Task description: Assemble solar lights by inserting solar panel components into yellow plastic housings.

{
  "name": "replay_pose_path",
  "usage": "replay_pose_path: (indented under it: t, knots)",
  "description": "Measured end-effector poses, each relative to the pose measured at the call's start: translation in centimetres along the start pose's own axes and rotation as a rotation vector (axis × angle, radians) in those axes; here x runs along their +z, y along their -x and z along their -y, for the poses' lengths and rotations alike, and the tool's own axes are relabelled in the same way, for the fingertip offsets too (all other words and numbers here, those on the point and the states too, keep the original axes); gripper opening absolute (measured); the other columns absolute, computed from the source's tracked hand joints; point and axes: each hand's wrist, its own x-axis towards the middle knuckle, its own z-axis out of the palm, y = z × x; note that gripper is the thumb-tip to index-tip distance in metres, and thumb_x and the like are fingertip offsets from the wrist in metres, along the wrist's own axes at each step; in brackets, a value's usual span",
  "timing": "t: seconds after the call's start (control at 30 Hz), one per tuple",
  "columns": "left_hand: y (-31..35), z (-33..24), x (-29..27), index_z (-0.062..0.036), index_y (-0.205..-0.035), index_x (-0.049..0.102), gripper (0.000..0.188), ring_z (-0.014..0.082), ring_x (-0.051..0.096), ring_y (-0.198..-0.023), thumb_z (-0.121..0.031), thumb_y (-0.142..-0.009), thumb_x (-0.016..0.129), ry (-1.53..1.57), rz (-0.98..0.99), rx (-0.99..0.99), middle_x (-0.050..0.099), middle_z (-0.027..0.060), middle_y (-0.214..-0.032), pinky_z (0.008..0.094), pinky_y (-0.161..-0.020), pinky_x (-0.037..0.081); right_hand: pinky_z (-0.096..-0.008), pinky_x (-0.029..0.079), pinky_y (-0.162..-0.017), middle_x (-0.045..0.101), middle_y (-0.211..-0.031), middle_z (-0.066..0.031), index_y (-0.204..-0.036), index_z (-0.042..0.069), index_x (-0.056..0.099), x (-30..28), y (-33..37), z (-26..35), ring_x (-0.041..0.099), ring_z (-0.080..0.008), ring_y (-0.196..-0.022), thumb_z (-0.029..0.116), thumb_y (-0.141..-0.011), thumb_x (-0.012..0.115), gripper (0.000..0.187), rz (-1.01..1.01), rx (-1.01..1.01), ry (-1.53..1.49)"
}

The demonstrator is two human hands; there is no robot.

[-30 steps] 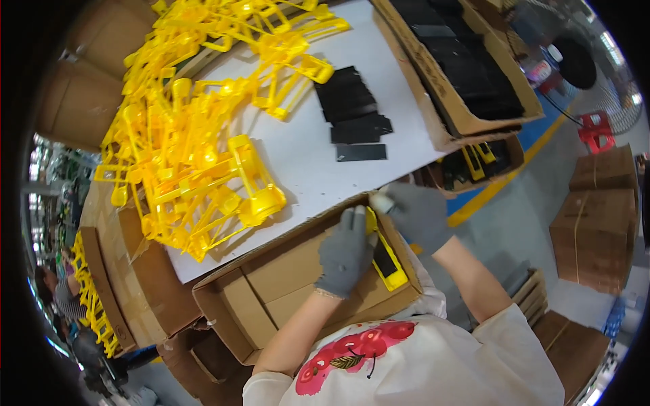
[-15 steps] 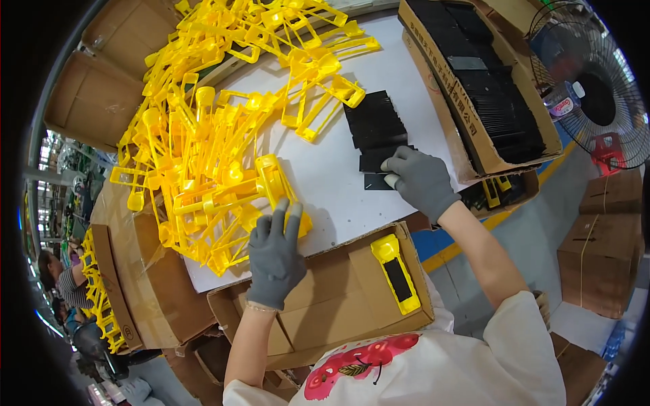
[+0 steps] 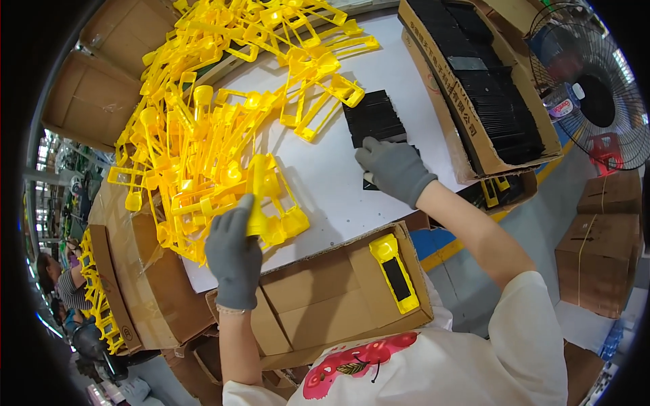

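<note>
A yellow plastic frame (image 3: 256, 196) with a long narrow body stands tilted up at the edge of the heap, and my left hand (image 3: 233, 260), in a grey glove, is closed on its lower end. My right hand (image 3: 398, 169), also gloved in grey, is over the near end of a spread row of thin black panels (image 3: 374, 116). Its fingers are bent and pinch at a black panel (image 3: 370, 185), which the glove mostly hides. Another yellow frame with a black panel set in it (image 3: 395, 274) lies in the open cardboard box (image 3: 318, 298) close to me.
A large heap of yellow frames (image 3: 203, 135) covers the left of the white table (image 3: 345, 210). At the right, a carton (image 3: 460, 128) holds tightly packed black panels. Beyond it stand a wire fan (image 3: 596, 88) and a bottle (image 3: 562, 101). Brown cartons (image 3: 592, 264) sit on the floor.
My left hand has closed on a yellow frame and drawn it left and toward me, tilting it up. The right hand has shifted left over the black panels.
</note>
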Motion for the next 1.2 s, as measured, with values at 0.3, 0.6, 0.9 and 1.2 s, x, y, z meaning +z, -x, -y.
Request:
replay_pose_path:
  t: [0.3, 0.6, 0.9, 1.2]
  knots:
    - [7.6, -4.6, 1.5, 0.005, -0.122, 0.056, 0.036, 0.0237, 0.067, -0.088, -0.009, -0.088, 0.059, 1.588, 0.092, -0.909, 0.065, 0.0166, -0.108, 0.0304, -0.074, 0.057, -0.0218, 0.045, -0.059, 0.059, -0.083, 0.0009, -0.096, 0.001, 0.065, -10.2, 5.7, 5.6, 0.055, -0.0049, -0.07, 0.006, -0.087, 0.064, 0.01, -0.084, 0.534, -1.391]
    - [8.7, -7.6, 1.3, 0.0066, -0.118, 0.057, 0.032, 0.0253, 0.068, -0.082, -0.006, -0.089, 0.058, 1.737, 0.316, -0.924, 0.065, 0.0148, -0.097, 0.0314, -0.071, 0.058, -0.0263, 0.049, -0.06, 0.067, -0.077, -0.0104, -0.095, 0.003, 0.059, -6.3, 10.9, 9.6, 0.065, -0.0154, -0.065, 0.016, -0.087, 0.067, 0.017, -0.07, 0.508, -1.187]
    - [9.0, -8.2, 1.0, 0.0077, -0.115, 0.059, 0.029, 0.026, 0.069, -0.081, -0.006, -0.089, 0.057, 1.697, 0.423, -0.873, 0.066, 0.0164, -0.093, 0.0317, -0.067, 0.058, -0.0221, 0.046, -0.056, 0.062, -0.067, -0.005, -0.094, 0.001, 0.061, -7.0, 11.5, 9.7, 0.056, -0.0061, -0.059, 0.01, -0.087, 0.063, 0.012, 0.004, 0.441, -0.922]
    - [8.9, -8.9, 1.8, 0.0072, -0.12, 0.055, 0.038, 0.0246, 0.068, -0.071, -0.013, -0.088, 0.061, 1.695, 0.411, -0.877, 0.065, 0.0169, -0.093, 0.0262, -0.057, 0.055, -0.0285, 0.047, -0.05, 0.063, -0.067, -0.0114, -0.092, 0.004, 0.061, -5.8, 12.2, 9.4, 0.063, -0.0198, -0.055, 0.015, -0.087, 0.065, 0.012, -0.027, 0.458, -1.107]
